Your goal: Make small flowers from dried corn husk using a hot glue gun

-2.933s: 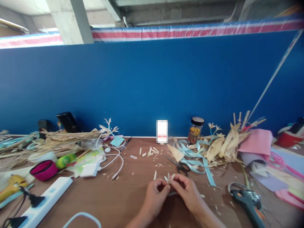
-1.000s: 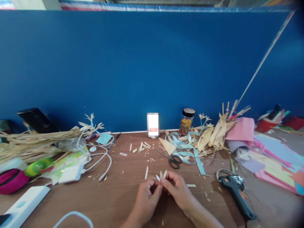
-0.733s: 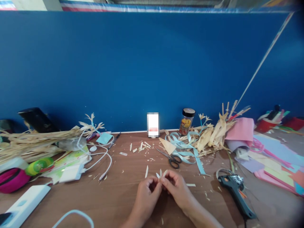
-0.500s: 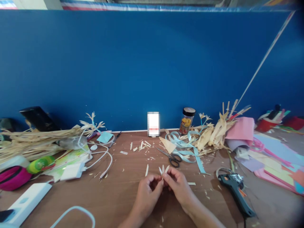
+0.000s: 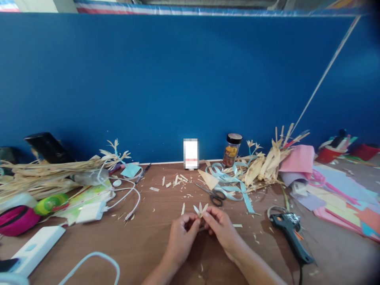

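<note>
I am looking down through the head view at a small flower-like piece, which is sitting between the two hands at their fingertips, lifted toward the camera rather than lying flat. Its pale petals are fanning away from the person, the middle one pointing roughly straight ahead, the others leaning left and right; its narrow base is pointing back into the grip.

Both hands are gripping together: the left hand is pinching low at the base from the left, thumb against fingers, while the right hand is pinching close by, its thumb and forefinger meeting at the right-hand petal. I am judging neither hand nearer, since both are touching the piece, though the exact contact at the base is hidden by the fingers.

Just beyond the left fingertips, a loose pale sliver is lying on the tabletop, its long axis running away from the person and tipping slightly right. I am reading the left hand as the nearer one to it. A flat pale strip is lying crosswise just right of the right hand.

Farther out, scissors are resting ahead of the right hand, their blades pointing left and away, with blue ribbon curling beside them. A dark glue gun is lying well to the right.
</note>
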### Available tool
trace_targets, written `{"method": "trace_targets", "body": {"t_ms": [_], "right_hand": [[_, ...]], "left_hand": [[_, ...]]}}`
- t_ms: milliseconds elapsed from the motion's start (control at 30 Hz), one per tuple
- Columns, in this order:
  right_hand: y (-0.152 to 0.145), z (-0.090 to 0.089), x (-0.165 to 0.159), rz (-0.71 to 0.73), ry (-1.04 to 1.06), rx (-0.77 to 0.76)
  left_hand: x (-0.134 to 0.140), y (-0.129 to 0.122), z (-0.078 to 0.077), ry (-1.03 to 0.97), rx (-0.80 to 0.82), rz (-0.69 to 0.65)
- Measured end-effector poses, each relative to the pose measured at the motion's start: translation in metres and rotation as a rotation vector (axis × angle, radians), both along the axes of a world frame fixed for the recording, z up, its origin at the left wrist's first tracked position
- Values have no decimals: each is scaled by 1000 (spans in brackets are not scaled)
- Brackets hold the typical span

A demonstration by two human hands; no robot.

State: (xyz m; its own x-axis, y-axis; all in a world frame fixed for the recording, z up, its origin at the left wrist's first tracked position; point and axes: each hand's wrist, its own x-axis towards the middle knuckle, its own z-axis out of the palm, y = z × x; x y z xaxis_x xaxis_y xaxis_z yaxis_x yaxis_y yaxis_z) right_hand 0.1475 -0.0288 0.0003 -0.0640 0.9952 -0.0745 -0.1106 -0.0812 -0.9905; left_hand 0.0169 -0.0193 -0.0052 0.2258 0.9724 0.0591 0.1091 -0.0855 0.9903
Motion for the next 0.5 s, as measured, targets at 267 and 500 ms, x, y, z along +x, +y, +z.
{"method": "trace_targets", "body": {"t_ms": [267, 500], "right_hand": [[3, -5, 1, -19, -49, 12], [-23, 25, 0, 117, 63, 110]], "left_hand": [[-1, 1, -2, -56, -62, 52], [-7, 5, -1, -126, -27, 350]]}}
